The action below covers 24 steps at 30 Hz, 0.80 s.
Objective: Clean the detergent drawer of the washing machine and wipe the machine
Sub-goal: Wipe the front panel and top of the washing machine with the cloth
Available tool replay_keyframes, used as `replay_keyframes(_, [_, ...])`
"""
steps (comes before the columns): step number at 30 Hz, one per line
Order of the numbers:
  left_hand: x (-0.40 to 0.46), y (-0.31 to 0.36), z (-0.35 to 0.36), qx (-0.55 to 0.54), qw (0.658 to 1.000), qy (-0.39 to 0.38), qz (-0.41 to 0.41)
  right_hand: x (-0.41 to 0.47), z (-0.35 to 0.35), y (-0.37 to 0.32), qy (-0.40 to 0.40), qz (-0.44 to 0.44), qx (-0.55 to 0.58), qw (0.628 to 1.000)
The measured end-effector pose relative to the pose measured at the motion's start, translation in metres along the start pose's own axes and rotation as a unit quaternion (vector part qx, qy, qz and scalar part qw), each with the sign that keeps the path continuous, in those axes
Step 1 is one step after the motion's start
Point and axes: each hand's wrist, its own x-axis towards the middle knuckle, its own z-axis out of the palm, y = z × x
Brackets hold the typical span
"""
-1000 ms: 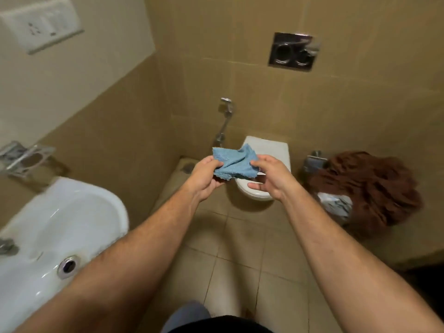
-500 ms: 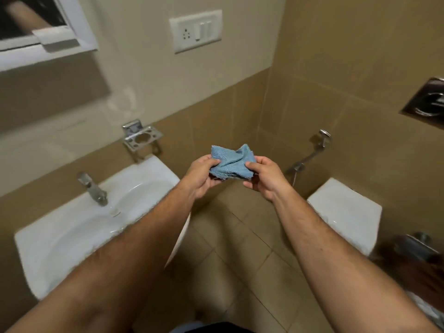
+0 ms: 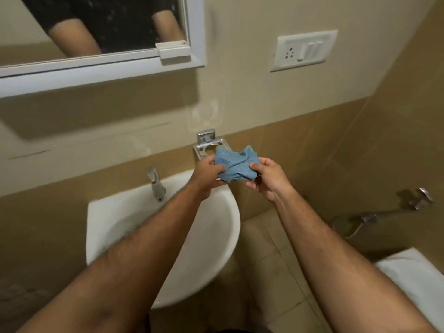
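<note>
Bathroom sink [image 3: 216,248] (white), hands holding cloth [image 3: 236,165]

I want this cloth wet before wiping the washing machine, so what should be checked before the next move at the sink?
1. Blue cloth held securely: ok, left hand and right hand both pinch it.
2. Cloth over the sink: ok, near its back right edge.
3. Tap within reach: ok, left of the left hand.
4. Water running: not ok, none visible.
5. Free hand for the tap: not ok, both hold the cloth.
6. Cloth already wet: cannot tell.
</note>
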Motion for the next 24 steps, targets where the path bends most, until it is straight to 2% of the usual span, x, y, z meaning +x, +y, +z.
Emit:
replay_keyframes(8, [0.036,0.011,-0.019,0.006,0.991,0.124,0.047,0.063,0.033,-0.024,-0.091,0.016,-0.04,0.995])
replay_keyframes(17, [0.091,0.007,-0.021,0.035,0.971,0.235,0.031,0.131,0.054,-0.03,-0.129,0.027,-0.117,0.984])
replay_keyframes(21, [0.105,0.004,-0.024,0.096,0.958,0.268,0.023,0.148,0.057,-0.033,-0.106,-0.033,-0.217,0.97])
replay_keyframes(24, [0.107,0.006,-0.021,0.225,0.927,0.299,0.032,0.158,0.056,-0.033,-0.074,-0.091,-0.322,0.94])
